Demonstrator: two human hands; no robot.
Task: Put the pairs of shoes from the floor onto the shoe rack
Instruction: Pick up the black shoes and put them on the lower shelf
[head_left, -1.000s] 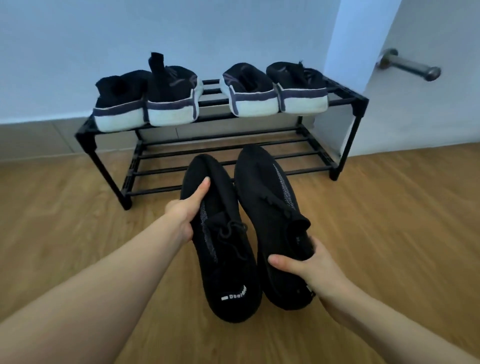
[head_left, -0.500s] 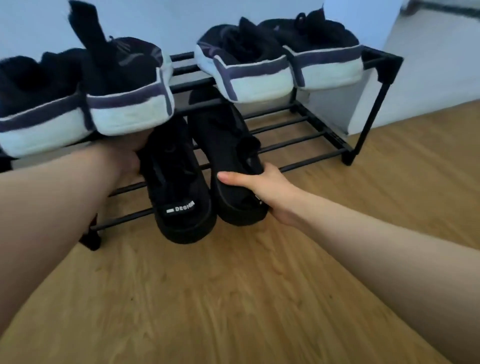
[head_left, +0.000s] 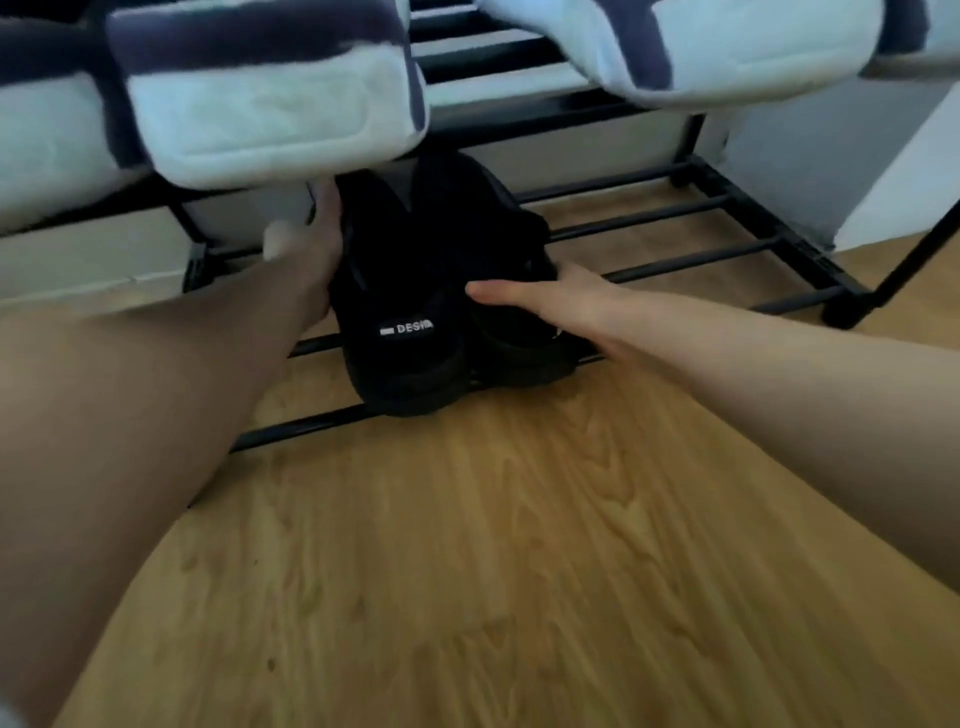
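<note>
Shoe rack (head_left: 675, 257) lower shelf: black shoe (head_left: 400, 312) heel tab reads "DESI…".

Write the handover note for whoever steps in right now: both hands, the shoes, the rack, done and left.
Left hand: against the left black shoe, grip unclear.
Right hand: gripping the right black shoe.
Both black shoes sit on the lower tier of the shoe rack, heels outward.
Top tier: white-soled shoes.
Done: this pair is on the rack.
Left: let go; no other floor shoes in view.

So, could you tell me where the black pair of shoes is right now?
In the head view, the black pair sits centre-frame on the rack's lower shelf, between both hands, beneath the white-soled shoes.
</note>
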